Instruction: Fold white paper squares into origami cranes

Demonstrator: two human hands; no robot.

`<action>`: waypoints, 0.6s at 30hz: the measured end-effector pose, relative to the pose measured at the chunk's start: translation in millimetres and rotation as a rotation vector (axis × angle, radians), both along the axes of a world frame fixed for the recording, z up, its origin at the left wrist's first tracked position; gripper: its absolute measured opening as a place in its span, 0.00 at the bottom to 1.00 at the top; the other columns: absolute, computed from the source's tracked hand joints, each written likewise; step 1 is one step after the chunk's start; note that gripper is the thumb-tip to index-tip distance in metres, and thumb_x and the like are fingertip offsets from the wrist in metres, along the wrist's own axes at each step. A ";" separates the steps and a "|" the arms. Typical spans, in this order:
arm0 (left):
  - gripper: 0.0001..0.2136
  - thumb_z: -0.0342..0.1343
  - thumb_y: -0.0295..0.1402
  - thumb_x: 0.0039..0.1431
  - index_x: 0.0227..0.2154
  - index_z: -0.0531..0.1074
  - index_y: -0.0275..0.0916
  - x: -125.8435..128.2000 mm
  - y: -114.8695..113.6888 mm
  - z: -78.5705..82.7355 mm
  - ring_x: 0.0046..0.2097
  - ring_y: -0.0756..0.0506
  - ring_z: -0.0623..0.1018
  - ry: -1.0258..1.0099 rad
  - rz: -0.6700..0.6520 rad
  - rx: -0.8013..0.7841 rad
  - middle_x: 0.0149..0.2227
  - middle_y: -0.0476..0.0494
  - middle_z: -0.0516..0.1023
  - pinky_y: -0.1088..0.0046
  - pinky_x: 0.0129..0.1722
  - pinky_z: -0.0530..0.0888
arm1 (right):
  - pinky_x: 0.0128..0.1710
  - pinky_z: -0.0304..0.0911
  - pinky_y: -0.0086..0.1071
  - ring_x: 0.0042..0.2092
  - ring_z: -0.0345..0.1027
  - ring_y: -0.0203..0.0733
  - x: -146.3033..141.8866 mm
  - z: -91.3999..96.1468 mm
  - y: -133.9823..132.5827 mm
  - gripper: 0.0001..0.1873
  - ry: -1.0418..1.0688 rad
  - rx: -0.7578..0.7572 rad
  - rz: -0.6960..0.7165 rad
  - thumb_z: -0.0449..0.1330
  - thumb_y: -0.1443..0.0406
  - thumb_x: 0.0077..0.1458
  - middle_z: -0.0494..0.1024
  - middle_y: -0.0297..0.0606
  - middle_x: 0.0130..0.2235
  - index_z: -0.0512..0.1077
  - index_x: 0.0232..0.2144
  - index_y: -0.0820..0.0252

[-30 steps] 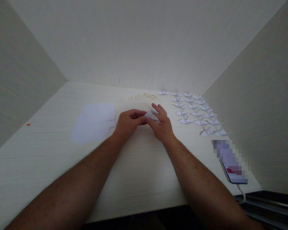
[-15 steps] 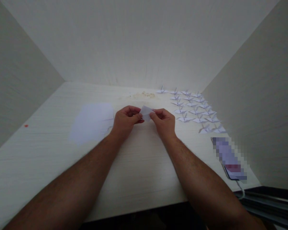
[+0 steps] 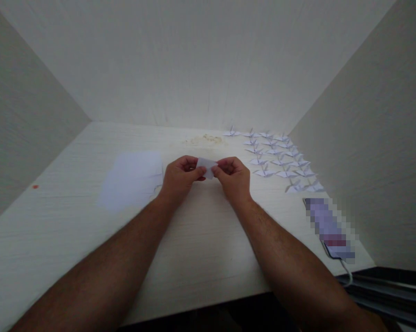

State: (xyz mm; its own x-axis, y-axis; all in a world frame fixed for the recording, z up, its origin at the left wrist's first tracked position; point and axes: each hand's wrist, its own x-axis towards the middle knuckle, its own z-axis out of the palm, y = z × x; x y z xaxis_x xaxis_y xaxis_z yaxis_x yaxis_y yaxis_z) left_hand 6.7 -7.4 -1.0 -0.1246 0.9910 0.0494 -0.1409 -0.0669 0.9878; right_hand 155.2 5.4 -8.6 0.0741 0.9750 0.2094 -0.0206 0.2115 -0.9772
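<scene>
In the head view we pinch a small folded paper (image 3: 206,164) between thumb and fingers of the left hand (image 3: 179,176) and right hand (image 3: 235,179), both closed on its edges, mid-table. We judge it only partly folded, a flat packet without wings, whereas the paper birds (image 3: 265,173) in rows at far right look finished; white paper (image 3: 133,177) lies flat at left, and we see no container.

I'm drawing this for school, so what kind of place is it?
Probably a desk booth or nook: a pale tabletop with walls on three sides, and rows of folded paper birds on it.
</scene>
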 end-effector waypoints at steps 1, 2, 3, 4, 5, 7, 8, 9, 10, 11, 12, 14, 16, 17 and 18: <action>0.14 0.71 0.35 0.42 0.30 0.73 0.37 -0.1 0.1 -0.1 0.30 0.48 0.79 -0.002 0.008 0.003 0.29 0.48 0.79 0.69 0.33 0.81 | 0.31 0.70 0.31 0.29 0.73 0.35 -0.2 -0.7 0.0 0.13 0.014 0.008 0.005 0.69 0.60 0.44 0.78 0.30 0.28 0.72 0.32 0.56; 0.14 0.71 0.35 0.41 0.30 0.73 0.37 -0.2 0.3 -0.3 0.30 0.48 0.79 -0.005 0.012 0.007 0.29 0.48 0.79 0.69 0.33 0.81 | 0.31 0.70 0.31 0.29 0.73 0.35 -0.3 -1.2 0.2 0.14 0.022 0.016 0.006 0.69 0.61 0.44 0.78 0.30 0.28 0.72 0.34 0.55; 0.14 0.71 0.35 0.41 0.30 0.74 0.37 -0.4 0.6 -0.7 0.30 0.48 0.79 -0.005 0.014 0.010 0.29 0.48 0.79 0.69 0.33 0.81 | 0.31 0.70 0.31 0.30 0.73 0.35 -0.3 -1.4 0.3 0.15 0.023 0.020 0.007 0.69 0.61 0.44 0.78 0.29 0.29 0.72 0.36 0.55; 0.14 0.71 0.35 0.41 0.30 0.74 0.37 -0.7 0.9 -1.0 0.30 0.48 0.79 -0.003 0.014 0.011 0.29 0.48 0.79 0.69 0.33 0.81 | 0.31 0.70 0.31 0.30 0.73 0.35 -0.3 -1.4 0.3 0.16 0.019 0.017 0.007 0.69 0.61 0.44 0.78 0.29 0.29 0.72 0.36 0.55; 0.14 0.71 0.35 0.41 0.30 0.74 0.37 -1.0 1.1 -1.3 0.30 0.48 0.79 0.001 0.013 0.009 0.29 0.48 0.79 0.69 0.33 0.81 | 0.32 0.71 0.32 0.30 0.73 0.35 -0.2 -1.0 0.3 0.16 0.014 0.007 0.009 0.69 0.61 0.44 0.78 0.30 0.29 0.73 0.37 0.55; 0.15 0.71 0.36 0.41 0.30 0.74 0.37 -1.4 1.4 -1.6 0.31 0.48 0.79 0.009 0.008 0.001 0.30 0.48 0.79 0.68 0.34 0.81 | 0.33 0.72 0.33 0.30 0.74 0.36 -0.3 0.5 0.0 0.14 0.013 -0.018 0.019 0.68 0.60 0.44 0.79 0.31 0.29 0.74 0.35 0.56; 0.15 0.71 0.36 0.41 0.30 0.74 0.37 -1.5 1.4 -1.5 0.31 0.47 0.80 0.010 0.006 -0.002 0.30 0.47 0.80 0.68 0.34 0.81 | 0.34 0.72 0.34 0.31 0.74 0.36 -0.3 1.4 -0.1 0.14 0.016 -0.029 0.023 0.68 0.60 0.44 0.79 0.31 0.29 0.74 0.34 0.56; 0.15 0.71 0.36 0.41 0.30 0.74 0.37 -1.6 1.3 -1.5 0.31 0.47 0.80 0.009 0.005 -0.005 0.30 0.47 0.80 0.67 0.34 0.81 | 0.34 0.73 0.34 0.31 0.74 0.37 -0.4 2.3 -0.3 0.13 0.021 -0.035 0.025 0.68 0.60 0.44 0.79 0.32 0.29 0.75 0.34 0.56; 0.15 0.71 0.36 0.41 0.30 0.74 0.37 -1.6 1.3 -1.6 0.31 0.47 0.80 0.006 0.002 -0.006 0.30 0.47 0.80 0.67 0.34 0.81 | 0.34 0.73 0.34 0.31 0.74 0.37 -0.5 3.0 -0.4 0.13 0.026 -0.039 0.026 0.68 0.60 0.44 0.80 0.32 0.29 0.75 0.33 0.57; 0.15 0.71 0.37 0.41 0.30 0.74 0.37 -1.6 1.3 -1.7 0.31 0.47 0.80 0.002 -0.001 -0.006 0.30 0.47 0.80 0.67 0.34 0.81 | 0.34 0.73 0.34 0.30 0.74 0.37 -0.6 3.5 -0.5 0.13 0.030 -0.040 0.025 0.69 0.60 0.43 0.80 0.32 0.29 0.75 0.33 0.57; 0.15 0.71 0.37 0.41 0.29 0.74 0.37 -1.6 1.3 -2.0 0.31 0.47 0.80 -0.004 -0.004 -0.004 0.30 0.47 0.80 0.67 0.34 0.81 | 0.34 0.73 0.34 0.30 0.74 0.37 -0.7 3.7 -0.5 0.13 0.036 -0.040 0.024 0.69 0.60 0.43 0.80 0.32 0.29 0.75 0.33 0.57; 0.14 0.71 0.36 0.42 0.29 0.74 0.37 -1.6 1.7 -2.8 0.31 0.47 0.80 -0.023 -0.013 0.001 0.30 0.47 0.80 0.68 0.33 0.81 | 0.32 0.72 0.33 0.29 0.73 0.36 -0.8 3.4 -0.3 0.12 0.052 -0.037 0.025 0.69 0.61 0.43 0.80 0.32 0.28 0.75 0.32 0.57; 0.14 0.71 0.36 0.42 0.30 0.74 0.37 -1.8 2.2 -3.5 0.31 0.47 0.80 -0.030 -0.014 0.001 0.30 0.48 0.80 0.69 0.33 0.81 | 0.31 0.72 0.32 0.28 0.73 0.35 -0.9 2.6 -0.1 0.12 0.061 -0.034 0.027 0.69 0.61 0.43 0.79 0.31 0.28 0.75 0.32 0.57; 0.14 0.71 0.36 0.41 0.30 0.74 0.37 -1.9 2.4 -3.7 0.31 0.48 0.80 -0.027 -0.012 -0.002 0.30 0.48 0.80 0.69 0.33 0.81 | 0.31 0.71 0.32 0.28 0.73 0.35 -1.0 2.3 -0.1 0.12 0.059 -0.034 0.025 0.69 0.61 0.43 0.79 0.31 0.27 0.75 0.32 0.56; 0.14 0.71 0.36 0.41 0.30 0.74 0.37 -2.0 2.6 -3.8 0.31 0.48 0.80 -0.019 -0.010 -0.007 0.30 0.48 0.80 0.69 0.33 0.81 | 0.31 0.71 0.32 0.28 0.73 0.35 -1.0 2.0 0.0 0.12 0.054 -0.035 0.022 0.69 0.61 0.43 0.79 0.31 0.27 0.75 0.32 0.56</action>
State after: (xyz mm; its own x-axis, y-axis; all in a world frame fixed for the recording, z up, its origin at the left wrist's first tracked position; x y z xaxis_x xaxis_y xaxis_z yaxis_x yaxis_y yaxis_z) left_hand 4.6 -4.8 -4.8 -0.1160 0.9924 0.0403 -0.1607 -0.0588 0.9853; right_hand 154.2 5.3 -6.6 0.0626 0.9833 0.1710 -0.0774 0.1756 -0.9814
